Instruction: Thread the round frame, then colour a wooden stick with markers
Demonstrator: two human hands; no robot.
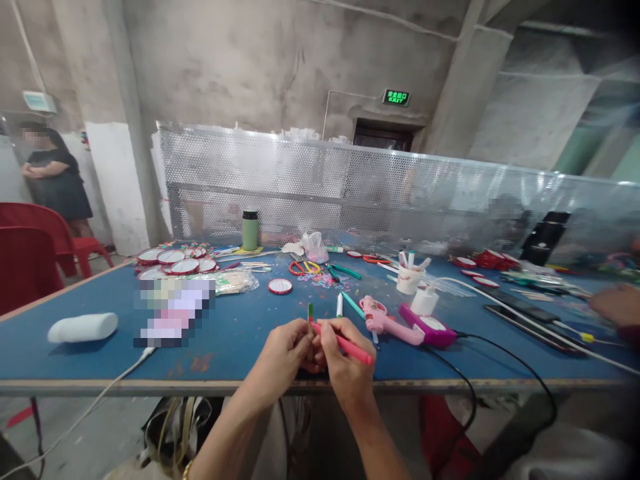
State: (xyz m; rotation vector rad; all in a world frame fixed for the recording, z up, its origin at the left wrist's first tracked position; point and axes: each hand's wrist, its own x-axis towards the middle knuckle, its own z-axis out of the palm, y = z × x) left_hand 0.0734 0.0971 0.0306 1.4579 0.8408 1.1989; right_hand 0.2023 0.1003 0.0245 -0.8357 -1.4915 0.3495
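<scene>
Pink marker (350, 347) pinched in the right hand (345, 357) meets a thin green-tipped stick (311, 317) pinched upright by the left hand (287, 350) above the blue table (100, 300) edge — a loosened pinch could drop it off the edge.

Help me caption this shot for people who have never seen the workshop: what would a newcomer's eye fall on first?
First, the two hands at the near edge of the blue table: the left hand pinches a small green-tipped stick upright while the right hand holds a pink marker against it. Just right of them lies a pink glue gun. At the far left of the table sits a cluster of red-rimmed round discs.
</scene>
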